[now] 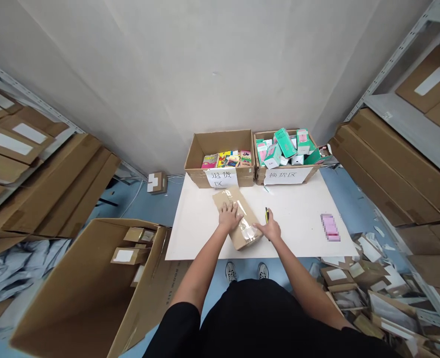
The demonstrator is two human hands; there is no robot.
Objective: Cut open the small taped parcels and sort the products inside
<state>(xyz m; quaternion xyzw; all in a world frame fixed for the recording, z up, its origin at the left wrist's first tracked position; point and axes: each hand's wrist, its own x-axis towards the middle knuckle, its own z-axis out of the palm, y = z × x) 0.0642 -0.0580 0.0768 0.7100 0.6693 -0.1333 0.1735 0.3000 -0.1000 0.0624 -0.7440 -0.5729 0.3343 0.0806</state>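
A taped cardboard box (238,239) lies at an angle on the white table (193,233), near its front edge. My left hand (229,217) rests on top of it with the fingers spread. At the box's right side, my right hand (271,228) is closed around a yellow and black utility knife (267,215). The thumb of that hand reaches to the side of the box. Most of the knife is hidden in the palm, and the blade cannot be made out. Clear tape runs along the box top.
Behind stand two labelled cartons: one carton (193,175) with colourful booklets, another carton (312,174) with green and white boxes. A pixelated pink item (330,227) lies on the right. A large carton (81,268) with parcels stands left; opened boxes (369,273) cover the right floor. Loaded shelves flank both sides.
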